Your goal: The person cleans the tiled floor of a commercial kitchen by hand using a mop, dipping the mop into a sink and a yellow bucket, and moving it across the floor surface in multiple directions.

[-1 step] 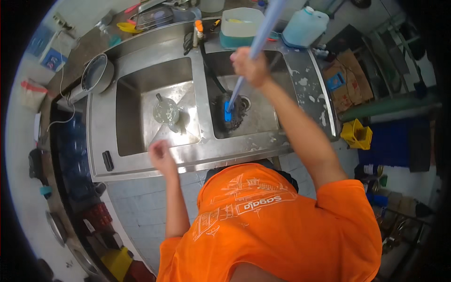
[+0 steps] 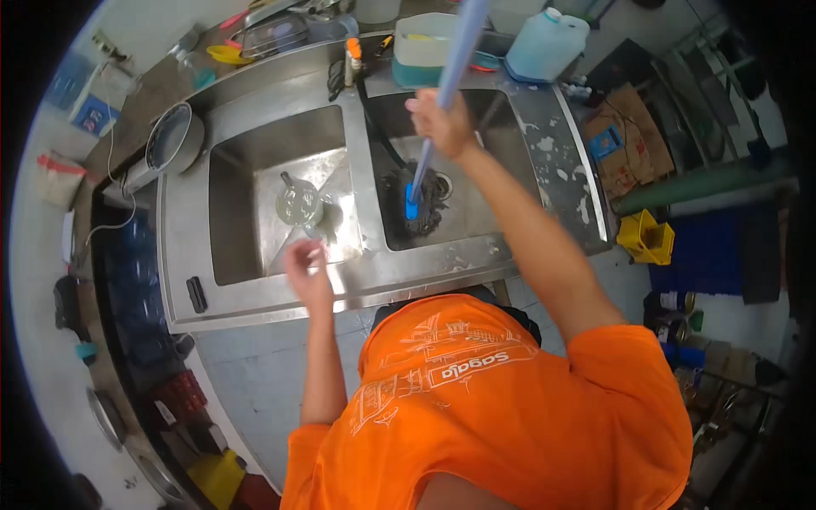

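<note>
My right hand (image 2: 446, 126) is wrapped round the light-blue pole of a mop (image 2: 459, 72), which slants down into the right basin (image 2: 510, 161). Its blue socket (image 2: 412, 202) and dark grey wet strands (image 2: 429, 217) rest by the drain, with the end of a black hose (image 2: 382, 136) beside them. Over the front rim of the left basin (image 2: 242, 178), my left hand (image 2: 308, 262) hovers with loosely bent fingers, holding nothing. Close beyond it, a see-through jug (image 2: 299, 204) stands on that basin's floor.
Behind the basins are a tub of blue-green liquid (image 2: 418, 75) and a jerrycan (image 2: 548, 47). A pan (image 2: 174, 140) sits at the left rim, a black oblong object (image 2: 196, 294) on the front-left corner. At right is a yellow bucket-like container (image 2: 648, 240).
My left hand has shifted right and slightly up, nearer the jug. The right hand and mop pole have moved a little left.
</note>
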`<move>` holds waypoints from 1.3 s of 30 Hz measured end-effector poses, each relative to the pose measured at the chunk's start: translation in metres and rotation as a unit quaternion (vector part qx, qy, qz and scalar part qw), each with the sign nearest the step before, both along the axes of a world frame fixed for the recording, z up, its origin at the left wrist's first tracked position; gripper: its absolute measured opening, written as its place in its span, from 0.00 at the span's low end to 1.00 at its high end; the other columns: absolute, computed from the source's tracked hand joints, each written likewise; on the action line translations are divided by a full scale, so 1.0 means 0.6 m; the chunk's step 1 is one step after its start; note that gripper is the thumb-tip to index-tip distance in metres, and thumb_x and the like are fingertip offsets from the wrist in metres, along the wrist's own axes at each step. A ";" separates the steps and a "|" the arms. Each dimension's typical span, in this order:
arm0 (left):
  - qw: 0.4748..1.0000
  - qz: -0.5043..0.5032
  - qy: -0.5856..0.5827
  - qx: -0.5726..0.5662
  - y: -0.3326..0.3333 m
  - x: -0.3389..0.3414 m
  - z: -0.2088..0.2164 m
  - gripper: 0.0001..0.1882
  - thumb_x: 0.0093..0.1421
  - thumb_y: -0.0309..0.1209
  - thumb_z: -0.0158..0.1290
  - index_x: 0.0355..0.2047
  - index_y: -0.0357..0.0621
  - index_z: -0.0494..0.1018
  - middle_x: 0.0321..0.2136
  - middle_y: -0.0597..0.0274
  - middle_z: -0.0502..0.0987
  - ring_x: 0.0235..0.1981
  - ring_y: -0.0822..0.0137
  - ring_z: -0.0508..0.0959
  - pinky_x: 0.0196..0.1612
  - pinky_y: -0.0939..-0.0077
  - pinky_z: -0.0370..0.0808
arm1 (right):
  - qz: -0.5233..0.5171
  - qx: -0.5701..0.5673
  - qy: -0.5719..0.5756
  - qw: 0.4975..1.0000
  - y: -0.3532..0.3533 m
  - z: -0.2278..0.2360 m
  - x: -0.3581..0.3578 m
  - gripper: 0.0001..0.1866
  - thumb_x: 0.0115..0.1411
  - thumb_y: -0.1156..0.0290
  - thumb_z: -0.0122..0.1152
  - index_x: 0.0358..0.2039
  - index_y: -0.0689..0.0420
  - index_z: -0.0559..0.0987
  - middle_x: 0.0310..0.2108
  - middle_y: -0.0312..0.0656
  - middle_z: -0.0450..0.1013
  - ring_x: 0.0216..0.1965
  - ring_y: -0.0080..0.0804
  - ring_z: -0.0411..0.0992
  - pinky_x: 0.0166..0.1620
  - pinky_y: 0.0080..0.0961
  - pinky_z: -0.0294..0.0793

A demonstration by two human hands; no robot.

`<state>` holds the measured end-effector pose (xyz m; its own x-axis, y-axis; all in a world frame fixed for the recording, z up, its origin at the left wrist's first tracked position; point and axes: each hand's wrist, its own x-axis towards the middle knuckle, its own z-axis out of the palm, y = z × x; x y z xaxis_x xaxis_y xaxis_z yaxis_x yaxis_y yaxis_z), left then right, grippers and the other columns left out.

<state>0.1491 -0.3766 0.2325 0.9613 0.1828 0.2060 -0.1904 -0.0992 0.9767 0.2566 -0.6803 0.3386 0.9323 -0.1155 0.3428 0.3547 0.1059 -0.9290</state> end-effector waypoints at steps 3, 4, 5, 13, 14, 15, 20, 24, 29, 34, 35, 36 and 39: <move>0.977 -0.117 -0.089 0.152 -0.160 0.065 0.042 0.32 0.48 0.34 0.65 0.52 0.40 0.66 0.45 0.53 0.75 0.48 0.57 0.75 0.49 0.63 0.71 | -0.069 -0.102 0.024 0.992 0.026 -0.011 0.027 0.16 0.54 0.62 0.66 0.17 0.56 0.73 0.15 0.30 0.66 0.19 0.21 0.64 0.24 0.28 0.63; 0.972 -0.118 -0.117 0.169 -0.201 0.091 0.049 0.35 0.47 0.36 0.66 0.54 0.40 0.65 0.46 0.52 0.75 0.49 0.55 0.75 0.50 0.62 0.70 | -0.070 -0.127 0.028 0.989 0.058 0.008 0.016 0.18 0.52 0.56 0.67 0.21 0.59 0.77 0.18 0.36 0.70 0.23 0.28 0.69 0.31 0.31 0.69; 0.970 -0.189 -0.083 0.124 -0.233 0.124 0.043 0.34 0.49 0.36 0.64 0.55 0.38 0.64 0.47 0.50 0.75 0.50 0.55 0.74 0.51 0.61 0.70 | -0.075 -0.154 0.118 0.978 0.075 0.006 0.022 0.24 0.49 0.49 0.68 0.24 0.61 0.78 0.23 0.43 0.73 0.28 0.34 0.72 0.36 0.34 0.70; 0.970 -0.211 -0.072 -0.101 -0.385 0.196 0.232 0.27 0.63 0.44 0.54 0.09 0.48 0.63 0.09 0.72 0.63 0.10 0.78 0.62 0.15 0.79 0.57 | -0.298 -0.215 -0.037 0.929 -0.106 0.096 -0.195 0.26 0.54 0.57 0.68 0.47 0.54 0.67 0.45 0.39 0.71 0.47 0.31 0.70 0.51 0.35 0.69; 0.970 -0.204 -0.103 -0.083 -0.385 0.202 0.281 0.26 0.63 0.43 0.54 0.10 0.48 0.63 0.09 0.72 0.63 0.10 0.77 0.62 0.15 0.79 0.57 | -0.298 -0.234 0.001 0.926 -0.142 0.095 -0.243 0.24 0.56 0.58 0.66 0.46 0.54 0.68 0.44 0.37 0.71 0.47 0.30 0.70 0.50 0.33 0.69; 0.968 -0.202 -0.125 -0.085 -0.395 0.191 0.332 0.25 0.63 0.41 0.54 0.10 0.49 0.63 0.08 0.71 0.63 0.10 0.77 0.62 0.14 0.79 0.58 | -0.301 -0.253 0.042 0.918 -0.186 0.090 -0.297 0.21 0.57 0.60 0.65 0.45 0.55 0.69 0.42 0.36 0.72 0.46 0.28 0.70 0.50 0.32 0.70; 0.940 -0.240 -0.199 -0.138 -0.418 0.185 0.506 0.20 0.58 0.35 0.58 0.12 0.49 0.64 0.08 0.68 0.63 0.09 0.76 0.61 0.14 0.79 0.56 | -0.318 -0.286 0.250 0.869 -0.377 -0.043 -0.567 0.13 0.59 0.64 0.63 0.39 0.56 0.72 0.34 0.34 0.71 0.39 0.24 0.71 0.44 0.24 0.71; 0.945 -0.217 -0.200 -0.139 -0.444 0.123 0.513 0.20 0.58 0.32 0.56 0.11 0.46 0.64 0.07 0.68 0.61 0.07 0.76 0.59 0.13 0.79 0.54 | -0.347 -0.247 0.374 0.824 -0.449 -0.184 -0.794 0.12 0.59 0.67 0.61 0.37 0.59 0.72 0.32 0.39 0.73 0.35 0.27 0.72 0.42 0.27 0.71; 0.967 -0.110 -0.212 -0.090 -0.499 0.155 0.428 0.17 0.59 0.30 0.54 0.14 0.42 0.66 0.08 0.68 0.62 0.07 0.78 0.57 0.11 0.79 0.52 | -0.333 -0.199 0.565 0.728 -0.482 -0.452 -1.121 0.14 0.60 0.62 0.55 0.32 0.62 0.74 0.30 0.51 0.72 0.32 0.49 0.72 0.38 0.41 0.70; 0.974 -0.125 -0.171 -0.074 -0.501 0.180 0.275 0.18 0.61 0.31 0.52 0.14 0.46 0.63 0.10 0.70 0.63 0.10 0.78 0.60 0.13 0.80 0.55 | -0.259 -0.071 0.731 0.627 -0.437 -0.585 -1.429 0.10 0.61 0.62 0.55 0.29 0.55 0.73 0.19 0.38 0.70 0.20 0.32 0.69 0.24 0.35 0.68; 0.970 -0.146 -0.189 -0.034 -0.501 0.156 0.220 0.19 0.61 0.33 0.53 0.14 0.49 0.63 0.11 0.70 0.63 0.12 0.78 0.61 0.15 0.81 0.57 | -0.298 0.152 0.804 0.492 -0.428 -0.563 -1.444 0.12 0.63 0.60 0.52 0.39 0.54 0.74 0.25 0.40 0.73 0.22 0.34 0.71 0.27 0.38 0.71; 0.975 -0.187 -0.115 -0.043 -0.500 0.150 0.150 0.20 0.62 0.36 0.54 0.14 0.49 0.63 0.12 0.70 0.63 0.13 0.78 0.62 0.16 0.81 0.58 | -0.287 0.235 0.803 0.467 -0.431 -0.566 -1.492 0.16 0.63 0.58 0.52 0.47 0.53 0.70 0.31 0.42 0.74 0.26 0.36 0.72 0.30 0.40 0.71; 0.993 -0.115 -0.031 0.008 -0.510 0.085 0.007 0.21 0.62 0.36 0.55 0.14 0.48 0.61 0.12 0.69 0.63 0.13 0.77 0.62 0.18 0.80 0.57 | -0.337 0.170 0.800 0.465 -0.450 -0.518 -1.407 0.12 0.60 0.65 0.55 0.42 0.57 0.76 0.26 0.42 0.73 0.22 0.33 0.71 0.26 0.31 0.73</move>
